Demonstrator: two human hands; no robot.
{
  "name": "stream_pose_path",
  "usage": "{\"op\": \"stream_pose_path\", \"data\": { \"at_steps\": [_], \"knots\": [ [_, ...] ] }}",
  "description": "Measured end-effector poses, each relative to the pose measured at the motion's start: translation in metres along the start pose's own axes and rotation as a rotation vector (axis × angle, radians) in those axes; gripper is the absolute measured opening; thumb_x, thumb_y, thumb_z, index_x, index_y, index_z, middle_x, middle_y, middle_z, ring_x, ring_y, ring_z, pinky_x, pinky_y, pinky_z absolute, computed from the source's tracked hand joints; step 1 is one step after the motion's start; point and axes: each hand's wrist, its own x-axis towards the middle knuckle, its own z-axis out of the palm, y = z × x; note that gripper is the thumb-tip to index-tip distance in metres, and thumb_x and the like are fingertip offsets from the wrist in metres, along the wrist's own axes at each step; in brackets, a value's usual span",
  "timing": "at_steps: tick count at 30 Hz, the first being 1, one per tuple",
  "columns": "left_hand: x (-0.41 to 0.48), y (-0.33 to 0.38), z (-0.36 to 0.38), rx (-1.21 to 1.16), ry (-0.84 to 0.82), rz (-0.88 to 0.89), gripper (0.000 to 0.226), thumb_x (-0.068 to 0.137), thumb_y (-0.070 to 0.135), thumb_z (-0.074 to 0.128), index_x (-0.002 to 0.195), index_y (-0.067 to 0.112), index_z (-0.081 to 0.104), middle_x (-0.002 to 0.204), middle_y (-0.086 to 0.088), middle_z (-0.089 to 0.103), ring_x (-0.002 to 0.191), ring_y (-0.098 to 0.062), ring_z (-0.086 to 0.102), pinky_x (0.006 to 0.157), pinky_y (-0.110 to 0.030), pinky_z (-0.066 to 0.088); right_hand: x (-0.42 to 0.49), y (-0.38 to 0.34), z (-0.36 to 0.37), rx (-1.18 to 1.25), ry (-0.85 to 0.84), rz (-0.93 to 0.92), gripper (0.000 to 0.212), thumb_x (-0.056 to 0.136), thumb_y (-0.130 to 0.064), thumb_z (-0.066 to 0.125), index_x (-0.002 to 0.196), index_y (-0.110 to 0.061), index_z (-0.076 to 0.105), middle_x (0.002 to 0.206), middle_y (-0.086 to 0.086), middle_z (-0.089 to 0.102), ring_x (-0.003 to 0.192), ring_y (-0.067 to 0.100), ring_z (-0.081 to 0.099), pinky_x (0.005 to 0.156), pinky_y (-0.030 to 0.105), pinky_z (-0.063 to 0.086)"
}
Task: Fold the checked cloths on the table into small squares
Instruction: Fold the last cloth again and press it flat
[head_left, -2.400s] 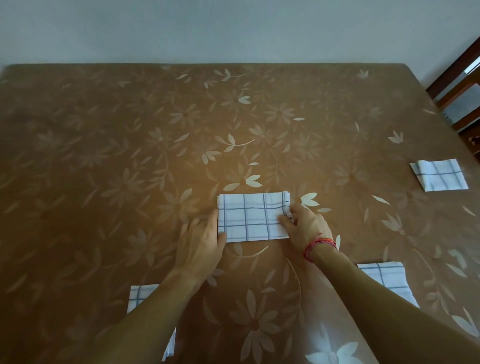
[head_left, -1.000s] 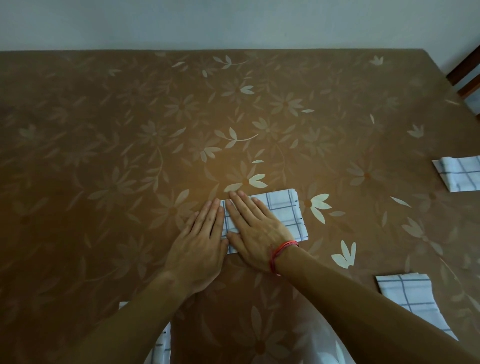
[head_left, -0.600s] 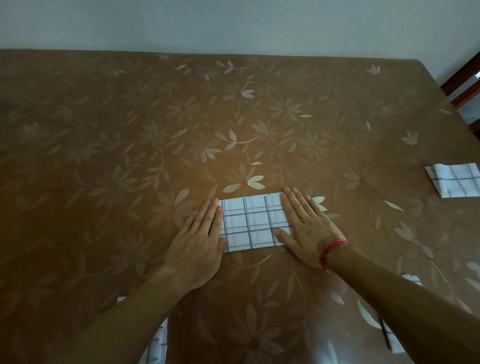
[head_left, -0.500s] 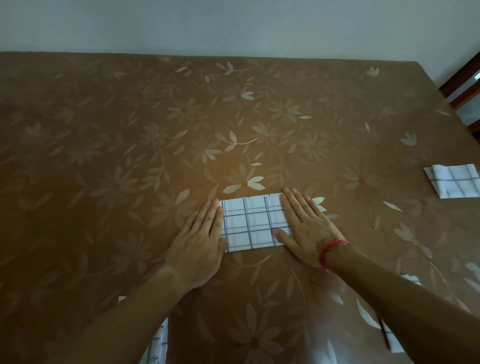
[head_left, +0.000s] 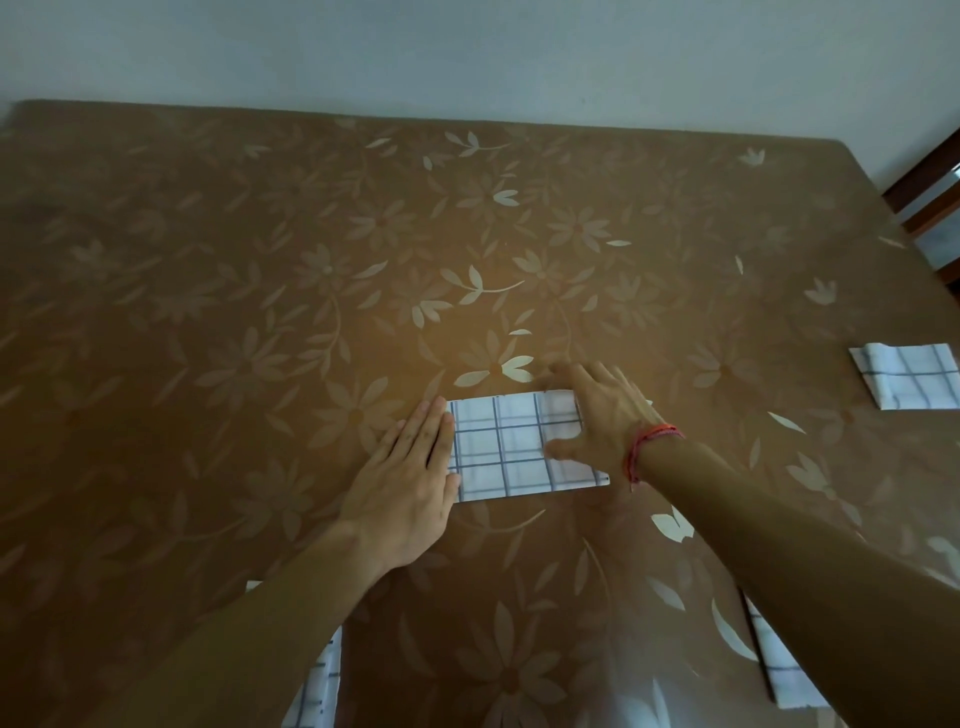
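— Where is the checked cloth (head_left: 514, 449)?

— In the middle of the table (head_left: 260, 260), somewhat toward the near edge. It is folded into a strip whose long axis runs left to right, parallel to that edge.

— And the hands?

— The left hand (head_left: 410, 483) lies flat at the strip's left end, its fingers (head_left: 434, 431) straight and together, gripping nothing. The right hand (head_left: 605, 421), slightly blurred, covers the right end with fingers spread and the thumb on the cloth, pinching nothing.

— Any others?

— A folded cloth (head_left: 906, 382) lies by the right edge. A second cloth (head_left: 779, 670) and a third cloth (head_left: 317, 686) lie at the near edge, partly under the forearms.
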Motion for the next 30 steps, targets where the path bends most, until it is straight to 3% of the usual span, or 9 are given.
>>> {"op": "stream_pose_path", "data": {
  "at_steps": [5,7,13,17,20,23,25,28,30],
  "knots": [
    [0.0,0.001,-0.002,-0.022,-0.017,0.0,0.072,0.091,0.045,-0.005,0.152,0.007,-0.002,0.161,-0.011,-0.011,0.149,-0.02,-0.013,0.119,-0.036,-0.005,0.01,-0.003,-0.01,0.068,-0.193,0.201,0.07,0.063,-0.041,0.085,0.123,-0.024,0.053,0.115,-0.001,0.055,0.113,0.024,0.054,0.097,0.04,0.047],
    [0.0,0.001,-0.004,-0.024,-0.019,-0.002,0.072,0.091,0.045,-0.007,0.151,0.007,-0.004,0.161,-0.01,-0.011,0.148,-0.019,-0.014,0.119,-0.035,-0.005,0.014,0.001,-0.01,0.136,-0.312,0.277,0.087,0.044,-0.051,0.092,0.118,-0.016,0.06,0.106,0.003,0.059,0.104,0.025,0.059,0.093,0.041,0.051],
    [0.0,0.001,-0.006,-0.045,-0.044,-0.009,0.077,0.087,0.048,-0.01,0.154,0.009,-0.005,0.162,-0.007,-0.015,0.148,-0.017,-0.017,0.119,-0.034,-0.009,0.028,-0.007,-0.019,0.054,-0.18,0.094,0.047,0.076,-0.046,0.072,0.122,-0.036,0.063,0.134,-0.017,0.055,0.114,0.016,0.057,0.095,0.029,0.046],
    [0.003,-0.001,-0.012,-0.097,-0.035,-0.022,0.073,0.095,0.053,0.008,0.155,0.012,0.0,0.163,-0.004,-0.009,0.15,-0.014,-0.009,0.117,-0.029,-0.008,0.025,-0.002,-0.013,0.105,-0.13,0.122,0.007,0.082,-0.033,0.059,0.085,-0.034,0.065,0.12,-0.011,0.066,0.093,0.014,0.063,0.08,0.026,0.052],
    [0.006,0.0,-0.022,-0.217,-0.015,-0.067,0.075,0.099,0.044,0.042,0.156,0.012,0.005,0.164,-0.004,0.002,0.15,-0.016,0.007,0.115,-0.027,0.0,0.016,-0.002,-0.016,0.143,-0.094,0.149,0.006,0.084,-0.029,0.062,0.078,-0.03,0.064,0.091,-0.008,0.069,0.082,0.015,0.063,0.063,0.021,0.049],
    [0.009,0.004,-0.035,-0.271,0.055,-0.122,0.07,0.099,0.04,0.046,0.155,0.015,0.012,0.162,-0.002,0.015,0.146,-0.019,0.023,0.118,-0.036,0.018,0.002,-0.005,-0.023,0.186,-0.084,0.218,0.008,0.086,-0.026,0.066,0.081,-0.021,0.068,0.071,-0.006,0.061,0.069,0.014,0.057,0.051,0.018,0.037],
    [0.011,0.007,-0.043,-0.266,0.134,-0.155,0.062,0.099,0.037,0.046,0.153,0.016,0.022,0.155,-0.002,0.029,0.139,-0.021,0.033,0.117,-0.041,0.023,-0.007,-0.002,-0.024,0.264,-0.057,0.291,0.009,0.085,-0.028,0.068,0.077,-0.023,0.068,0.068,-0.004,0.063,0.062,0.014,0.06,0.048,0.018,0.041],
    [0.006,0.014,-0.047,-0.24,0.212,-0.09,0.055,0.098,0.03,0.05,0.148,0.016,0.032,0.151,-0.001,0.036,0.135,-0.019,0.038,0.117,-0.028,0.013,-0.026,-0.001,-0.022,0.589,0.031,0.438,0.004,0.083,-0.02,0.07,0.084,-0.016,0.072,0.072,0.004,0.069,0.055,0.017,0.067,0.048,0.026,0.055],
    [0.0,0.022,-0.044,-0.229,0.224,-0.02,0.054,0.094,0.024,0.056,0.144,0.013,0.039,0.147,-0.002,0.041,0.135,-0.017,0.04,0.116,-0.026,0.019,-0.041,-0.007,-0.02,0.814,0.084,0.524,0.003,0.083,-0.013,0.071,0.082,-0.01,0.07,0.069,0.005,0.068,0.053,0.013,0.066,0.046,0.025,0.055]
  ]
}}
